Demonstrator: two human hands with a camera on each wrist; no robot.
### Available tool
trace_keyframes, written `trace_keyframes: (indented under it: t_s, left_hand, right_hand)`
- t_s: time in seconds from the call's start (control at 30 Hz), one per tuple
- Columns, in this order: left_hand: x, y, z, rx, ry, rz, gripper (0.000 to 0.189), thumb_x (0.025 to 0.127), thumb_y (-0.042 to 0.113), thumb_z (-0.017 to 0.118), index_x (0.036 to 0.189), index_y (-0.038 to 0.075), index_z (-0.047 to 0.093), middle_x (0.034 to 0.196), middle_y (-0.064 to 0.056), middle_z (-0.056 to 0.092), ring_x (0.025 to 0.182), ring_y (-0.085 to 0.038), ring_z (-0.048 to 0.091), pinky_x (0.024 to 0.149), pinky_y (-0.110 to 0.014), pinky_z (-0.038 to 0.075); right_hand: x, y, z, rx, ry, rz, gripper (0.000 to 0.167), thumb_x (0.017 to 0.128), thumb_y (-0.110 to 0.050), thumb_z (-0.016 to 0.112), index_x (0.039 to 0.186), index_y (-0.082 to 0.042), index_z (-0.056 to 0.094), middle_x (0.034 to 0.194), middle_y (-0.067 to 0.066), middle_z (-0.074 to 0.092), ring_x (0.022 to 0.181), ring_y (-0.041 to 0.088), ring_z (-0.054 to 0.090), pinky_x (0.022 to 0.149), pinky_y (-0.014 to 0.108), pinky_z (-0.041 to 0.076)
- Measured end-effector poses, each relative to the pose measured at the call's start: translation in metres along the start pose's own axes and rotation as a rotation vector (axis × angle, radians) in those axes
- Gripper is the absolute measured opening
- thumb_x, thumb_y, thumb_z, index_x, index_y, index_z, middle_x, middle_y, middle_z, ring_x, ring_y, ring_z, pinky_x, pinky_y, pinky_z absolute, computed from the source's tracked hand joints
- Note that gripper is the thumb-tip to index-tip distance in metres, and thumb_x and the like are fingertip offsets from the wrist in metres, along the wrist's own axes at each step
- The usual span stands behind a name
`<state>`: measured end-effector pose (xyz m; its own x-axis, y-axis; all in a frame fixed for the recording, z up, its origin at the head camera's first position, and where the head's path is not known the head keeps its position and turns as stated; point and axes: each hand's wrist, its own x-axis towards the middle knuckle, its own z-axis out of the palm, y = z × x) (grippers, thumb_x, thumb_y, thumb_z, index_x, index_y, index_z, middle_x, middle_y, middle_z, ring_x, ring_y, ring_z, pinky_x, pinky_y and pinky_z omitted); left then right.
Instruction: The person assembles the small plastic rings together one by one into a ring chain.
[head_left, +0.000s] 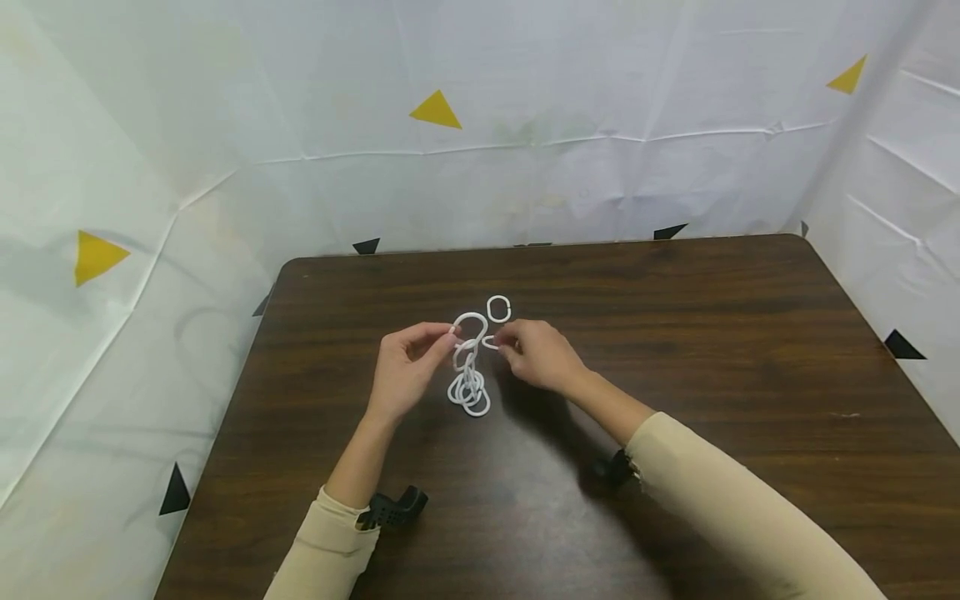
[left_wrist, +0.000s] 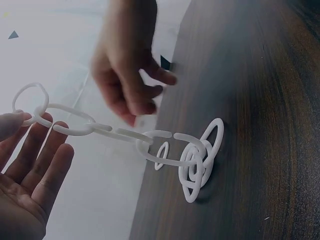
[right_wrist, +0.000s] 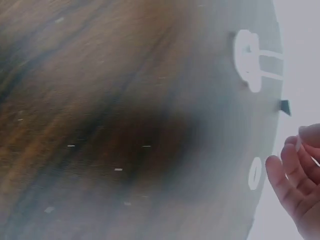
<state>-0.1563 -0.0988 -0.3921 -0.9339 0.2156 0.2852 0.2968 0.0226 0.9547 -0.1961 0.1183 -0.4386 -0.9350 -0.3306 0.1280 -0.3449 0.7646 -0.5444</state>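
Note:
My left hand (head_left: 401, 371) pinches the top link of a chain (head_left: 481, 381) of white plastic C-shaped links between thumb and fingertips. In the left wrist view, the chain (left_wrist: 170, 162) runs from that hand to several links heaped on the table. Just right of the chain, my right hand (head_left: 543, 354) pinches a single white link (head_left: 489, 347) at its end. Its thumb and fingertips also show in the right wrist view, around a thin white edge (right_wrist: 299, 143). Behind the right hand, another loose link (head_left: 498, 321) lies flat on the table.
The dark wood-grain table (head_left: 712, 350) has its back edge just beyond the hands' reach. White sheeting (head_left: 562, 75) with yellow and black triangles hangs behind and at the sides. Black bands (head_left: 401, 508) sit at both wrists, at the ends of beige sleeves.

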Motion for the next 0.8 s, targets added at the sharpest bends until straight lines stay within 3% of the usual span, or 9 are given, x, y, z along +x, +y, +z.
trace_keyframes:
  t_s: [0.23,0.43,0.57,0.8]
  left_hand:
    - [0.001,-0.002,0.000,0.001,-0.008,0.007,0.017,0.091,-0.003,0.065,0.105,-0.014,0.067,0.100,-0.021,0.070,0.085,-0.031,0.069,0.072,-0.038,0.060]
    - [0.000,-0.002,0.000,-0.001,0.003,-0.001,0.015,0.090,-0.004,0.067,0.102,-0.011,0.070,0.099,-0.020,0.071,0.084,-0.027,0.069,0.073,-0.040,0.060]
    - [0.000,-0.001,0.000,0.015,0.000,-0.001,0.015,0.090,-0.003,0.067,0.103,-0.011,0.069,0.099,-0.021,0.071,0.084,-0.030,0.069,0.072,-0.039,0.060]
    - [0.000,0.000,0.000,0.037,-0.014,0.013,0.018,0.091,-0.001,0.066,0.105,-0.013,0.068,0.099,-0.026,0.069,0.082,-0.026,0.068,0.072,-0.035,0.060]
  right_hand:
    - [0.003,-0.017,-0.028,0.217,0.147,-0.011,0.016,0.093,-0.019,0.069,0.101,-0.007,0.075,0.085,0.002,0.070,0.072,0.016,0.060,0.064,0.031,0.050]
    - [0.003,-0.034,-0.052,0.453,0.212,-0.015,0.016,0.095,-0.014,0.066,0.101,0.000,0.072,0.078,0.007,0.067,0.062,0.020,0.063,0.057,0.029,0.054]
    - [0.003,-0.046,-0.066,0.568,0.225,-0.023,0.017,0.095,-0.013,0.065,0.102,0.001,0.072,0.076,0.012,0.066,0.061,0.022,0.062,0.058,0.029,0.057]
    - [0.000,-0.064,-0.075,0.632,0.196,-0.052,0.019,0.095,-0.010,0.064,0.109,0.002,0.071,0.080,0.013,0.067,0.061,0.023,0.063,0.061,0.034,0.059]
